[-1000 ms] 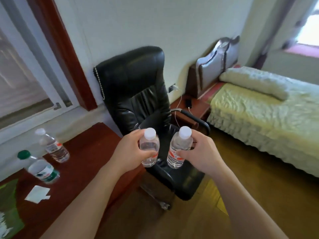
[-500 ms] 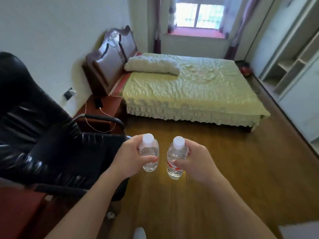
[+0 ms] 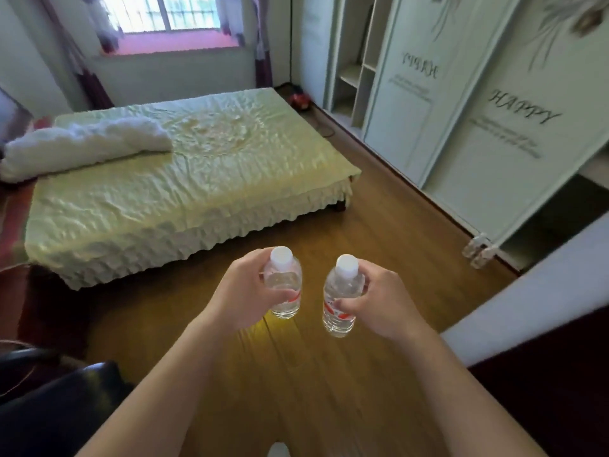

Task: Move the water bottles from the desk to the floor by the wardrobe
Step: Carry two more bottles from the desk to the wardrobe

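Note:
I hold two clear water bottles with white caps and red labels, upright, over the wooden floor. My left hand [image 3: 244, 296] grips the left bottle [image 3: 284, 285]. My right hand [image 3: 382, 305] grips the right bottle [image 3: 341, 291]. The white wardrobe [image 3: 461, 120] with "HAPPY" lettering on its doors stands along the right wall. Two more clear bottles [image 3: 478, 250] stand on the floor at its foot. The desk is out of view.
A bed [image 3: 184, 179] with a pale green cover and a white pillow fills the left and middle. A black chair [image 3: 56, 410] shows at the lower left. A white and dark surface [image 3: 543, 324] juts in at the right. Bare wooden floor [image 3: 379, 209] lies between bed and wardrobe.
My view has swung right from the desk and chair, past the bed, to the wardrobe. Both hands kept their bottles upright in front of me throughout.

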Demonstrator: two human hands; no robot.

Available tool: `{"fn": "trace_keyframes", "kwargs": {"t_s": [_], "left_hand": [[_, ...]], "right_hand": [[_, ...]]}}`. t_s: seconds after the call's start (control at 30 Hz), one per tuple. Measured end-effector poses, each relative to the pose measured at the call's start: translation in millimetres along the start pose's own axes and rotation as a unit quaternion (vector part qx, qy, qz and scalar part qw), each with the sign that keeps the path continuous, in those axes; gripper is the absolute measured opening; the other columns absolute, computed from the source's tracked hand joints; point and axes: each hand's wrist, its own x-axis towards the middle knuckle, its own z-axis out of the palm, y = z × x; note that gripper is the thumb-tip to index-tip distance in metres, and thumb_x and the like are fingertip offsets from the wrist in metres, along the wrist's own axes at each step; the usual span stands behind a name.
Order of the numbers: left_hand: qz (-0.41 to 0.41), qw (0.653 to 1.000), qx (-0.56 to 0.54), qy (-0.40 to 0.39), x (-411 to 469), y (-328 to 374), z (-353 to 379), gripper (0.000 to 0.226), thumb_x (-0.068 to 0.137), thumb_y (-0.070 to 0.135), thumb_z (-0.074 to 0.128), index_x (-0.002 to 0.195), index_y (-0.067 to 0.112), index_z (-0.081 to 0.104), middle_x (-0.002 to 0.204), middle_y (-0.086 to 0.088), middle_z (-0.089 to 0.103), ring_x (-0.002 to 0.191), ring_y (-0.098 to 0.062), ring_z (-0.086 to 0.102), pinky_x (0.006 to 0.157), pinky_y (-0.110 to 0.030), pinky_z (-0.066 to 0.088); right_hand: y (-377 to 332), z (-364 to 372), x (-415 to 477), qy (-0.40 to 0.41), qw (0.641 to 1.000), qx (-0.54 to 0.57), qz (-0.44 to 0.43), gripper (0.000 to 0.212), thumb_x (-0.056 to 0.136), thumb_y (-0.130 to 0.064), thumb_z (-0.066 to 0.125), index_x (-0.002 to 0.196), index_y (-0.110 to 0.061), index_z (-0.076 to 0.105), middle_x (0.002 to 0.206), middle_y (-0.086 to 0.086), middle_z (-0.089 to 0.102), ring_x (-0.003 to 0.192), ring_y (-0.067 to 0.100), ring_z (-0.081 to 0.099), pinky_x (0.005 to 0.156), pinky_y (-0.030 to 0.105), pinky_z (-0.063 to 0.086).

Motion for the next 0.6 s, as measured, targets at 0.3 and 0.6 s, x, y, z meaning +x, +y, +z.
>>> {"fn": "trace_keyframes", "kwargs": {"t_s": [0.3,0.6], "left_hand": [[0.049,0.992,0.002,-0.118,174,34,70,0.062,0.062,0.022,0.095,0.098,0.057,0.058,0.101,0.014,0.069,0.091,-0.009,0.068,0.086,-0.042,0.057],[0.071,0.982,-0.014,-0.172,360,71,175,0.063,0.059,0.028,0.095,0.097,0.065,0.061,0.102,0.022,0.07,0.095,-0.005,0.069,0.087,-0.041,0.058]], "right_hand": [[67,-77,88,0.113,0.989,0.009,0.092,0.037,0.063,-0.024,0.085,0.094,-0.03,0.068,0.085,-0.017,0.07,0.078,0.001,0.065,0.067,0.025,0.054],[163,-171,215,0.138,0.98,0.03,0.14,0.05,0.069,-0.03,0.088,0.11,-0.037,0.061,0.097,-0.023,0.066,0.091,0.004,0.066,0.075,0.021,0.056]]}}
